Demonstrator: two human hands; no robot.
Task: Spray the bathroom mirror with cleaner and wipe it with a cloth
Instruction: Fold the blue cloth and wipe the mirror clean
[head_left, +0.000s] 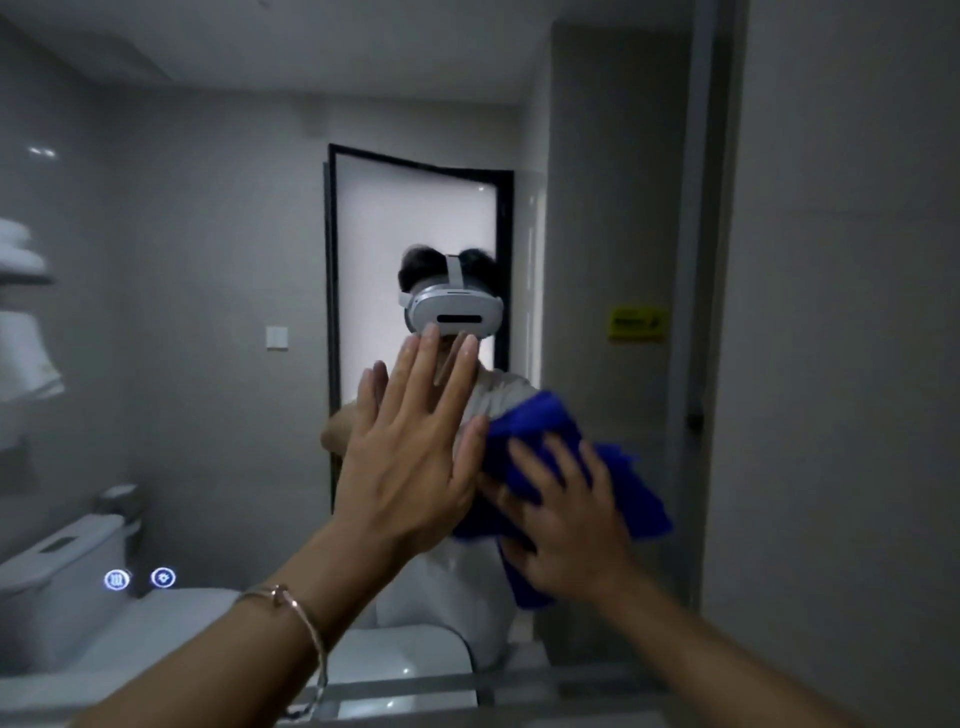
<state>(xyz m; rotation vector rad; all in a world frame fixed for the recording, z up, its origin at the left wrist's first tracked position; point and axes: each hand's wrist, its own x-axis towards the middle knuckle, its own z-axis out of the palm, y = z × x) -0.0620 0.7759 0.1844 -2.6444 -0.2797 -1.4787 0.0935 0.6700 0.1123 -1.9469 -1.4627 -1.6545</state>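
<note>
Wiping stage, judged: right hand (566, 525) presses blue cloth (545, 431) on mirror (208, 312), left hand (415, 447) flat, fingers spread, empty; no spray bottle visible.

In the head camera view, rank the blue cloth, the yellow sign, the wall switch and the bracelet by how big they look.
1. Blue cloth, though close to the camera.
2. Bracelet, also close.
3. Yellow sign.
4. Wall switch.

A bathroom, prob. in a home or hotel. The big wall mirror (208, 312) reflects a white toilet (62, 571) at lower left, folded towels (21, 249) on a shelf at upper left, grey tiled walls and a frosted door (415, 234) w/ black frame at centre.
</note>
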